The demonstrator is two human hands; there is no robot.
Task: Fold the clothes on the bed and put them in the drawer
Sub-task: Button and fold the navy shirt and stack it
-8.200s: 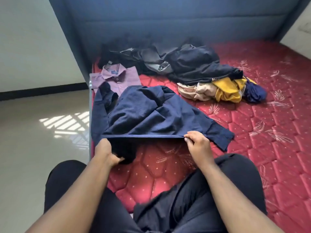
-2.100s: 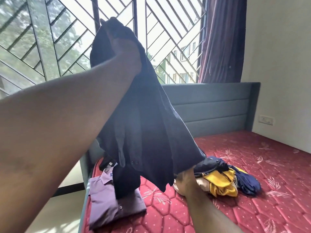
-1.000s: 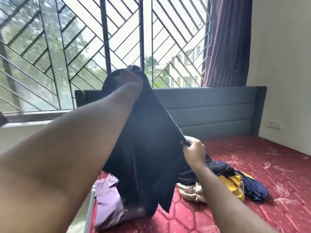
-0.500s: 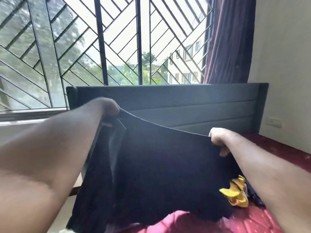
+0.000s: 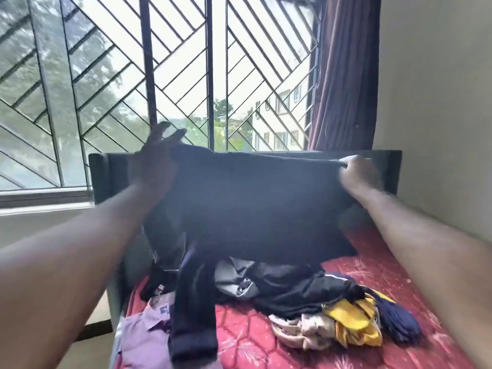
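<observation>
Navy shirt (image 5: 247, 203) stretched between both hands: left hand (image 5: 157, 161) loosely gripping, fingers splayed, right hand (image 5: 358, 173) pinching; next, lay it flat on the bed (image 5: 372, 275).

Strong daylight thru the barred window (image 5: 186, 75), slightly blown out in the middle panes. Backlit, so the dark shirt (image 5: 253, 203) reads near black w/ no fabric detail, and the left hand (image 5: 157, 161) sits in shadow, smeared by motion blur (fingers ghosted). Right hand (image 5: 359, 174) lit brighter, also soft. Sharper on the red mattress (image 5: 372, 267) and clothes pile (image 5: 306, 302). Wide-angle stretch on forearms at frame edges.
</observation>
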